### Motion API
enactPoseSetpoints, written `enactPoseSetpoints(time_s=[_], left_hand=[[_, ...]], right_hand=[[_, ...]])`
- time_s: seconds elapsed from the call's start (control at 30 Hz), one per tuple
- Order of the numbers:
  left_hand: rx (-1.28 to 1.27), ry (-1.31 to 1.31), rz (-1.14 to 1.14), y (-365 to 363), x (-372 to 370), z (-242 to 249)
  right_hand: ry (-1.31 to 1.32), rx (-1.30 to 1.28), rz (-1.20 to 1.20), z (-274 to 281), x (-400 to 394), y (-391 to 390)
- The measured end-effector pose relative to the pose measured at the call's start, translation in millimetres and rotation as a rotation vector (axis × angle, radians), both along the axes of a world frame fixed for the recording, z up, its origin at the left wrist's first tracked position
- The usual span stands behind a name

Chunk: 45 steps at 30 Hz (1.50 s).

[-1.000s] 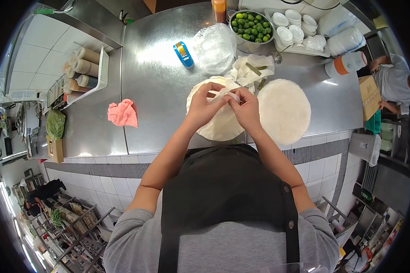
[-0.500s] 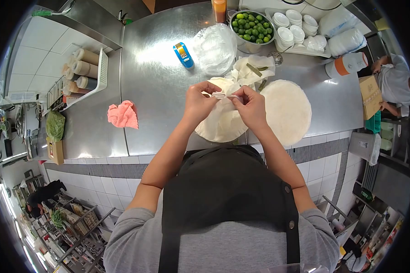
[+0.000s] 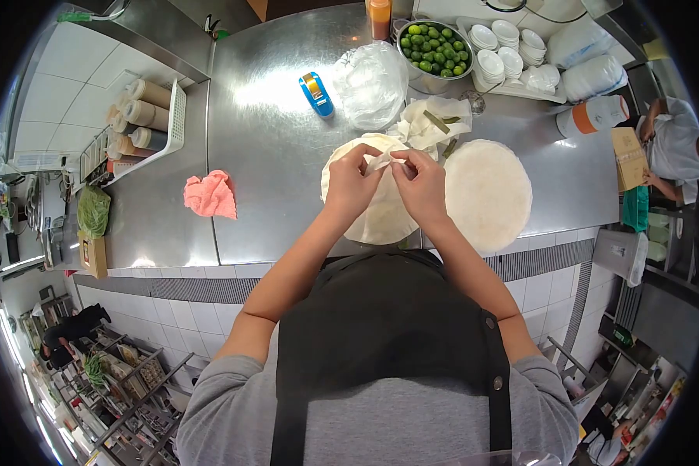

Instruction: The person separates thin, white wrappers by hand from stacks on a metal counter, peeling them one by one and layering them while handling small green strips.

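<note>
My left hand [image 3: 352,182] and my right hand [image 3: 422,186] meet over a round, pale stack of thin dough wrappers [image 3: 382,221]. Fingertips of both hands pinch a small, bunched strip of thin whitish wrapper [image 3: 380,161] between them. Just right of my right hand lies a second pale round of wrappers [image 3: 488,194], flat on the steel counter. Behind the hands sits a crumpled heap of whitish wrapper scraps [image 3: 418,128], with green strips [image 3: 436,121] on it. My hands hide part of the left stack.
Behind are a clear plastic bag [image 3: 370,85], blue tape dispenser [image 3: 316,95], bowl of limes [image 3: 435,50] and tray of white cups [image 3: 505,46]. A pink cloth [image 3: 210,194] lies left; an orange-white bottle [image 3: 592,116] stands right. Another person [image 3: 672,147] holds a cardboard box.
The thin sheet that hung from my fingers over the left stack is now gathered into a short strip. My hands have come closer together, the left one shifting right.
</note>
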<state>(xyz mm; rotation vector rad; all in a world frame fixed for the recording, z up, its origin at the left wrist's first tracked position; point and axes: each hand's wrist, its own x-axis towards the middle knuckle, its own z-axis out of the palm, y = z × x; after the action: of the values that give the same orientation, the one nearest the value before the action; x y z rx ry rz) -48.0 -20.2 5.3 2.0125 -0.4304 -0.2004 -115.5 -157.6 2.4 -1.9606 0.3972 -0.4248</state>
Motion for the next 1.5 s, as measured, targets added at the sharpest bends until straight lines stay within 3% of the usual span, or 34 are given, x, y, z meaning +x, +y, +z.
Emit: enactPoseSetpoints(time_s=[0.17,0.33,0.43,0.5,0.6,0.67,0.7,0.83,1.0,1.13,1.2,1.33,1.4,1.5], left_hand=[[0.053,-0.045,0.018,4.7,9.6,-7.3],[0.003,0.171,0.065,7.7,15.6,-6.9],[-0.103,0.222,-0.009,7.0,9.4,-9.5],[-0.096,0.211,-0.072,7.5,4.4,-11.3],[-0.107,0.131,-0.129,8.4,-1.1,-18.0],[-0.062,0.123,0.066,13.4,0.9,-24.6],[-0.074,0.092,0.096,15.7,2.8,-22.8],[-0.043,0.164,0.12,17.2,2.4,-25.8],[-0.001,-0.057,-0.031,9.0,0.3,-18.2],[0.082,-0.279,-0.113,4.7,5.8,-11.5],[-0.083,0.044,-0.307,10.5,11.3,-1.2],[-0.126,0.117,-0.291,18.0,14.6,15.4],[-0.202,0.25,-0.181,22.6,22.4,3.5],[-0.344,0.201,-0.122,15.0,17.5,0.1]], right_hand=[[0.074,0.003,0.003,-3.2,0.6,-6.4],[0.168,0.046,-0.026,-17.4,0.0,-8.3],[-0.046,0.177,0.018,-27.7,2.2,-8.2],[-0.076,0.479,0.067,-26.4,2.6,-6.3],[0.004,0.438,0.178,-37.7,-1.2,-15.8],[0.052,0.459,0.077,-40.9,-4.9,-21.6],[0.1,0.482,-0.022,-39.9,-5.7,-22.1],[0.053,0.437,-0.02,-36.3,-9.5,-12.4],[-0.089,0.699,0.201,-21.0,-11.0,-8.4],[-0.044,0.708,0.243,-11.6,-15.8,-13.2],[-0.115,0.779,0.212,-2.6,-18.0,-14.2],[-0.075,0.73,0.256,-5.3,-26.5,-31.3],[-0.11,0.777,0.102,-17.1,-28.3,-36.5],[-0.09,0.832,0.072,-30.5,-32.9,-41.6]])
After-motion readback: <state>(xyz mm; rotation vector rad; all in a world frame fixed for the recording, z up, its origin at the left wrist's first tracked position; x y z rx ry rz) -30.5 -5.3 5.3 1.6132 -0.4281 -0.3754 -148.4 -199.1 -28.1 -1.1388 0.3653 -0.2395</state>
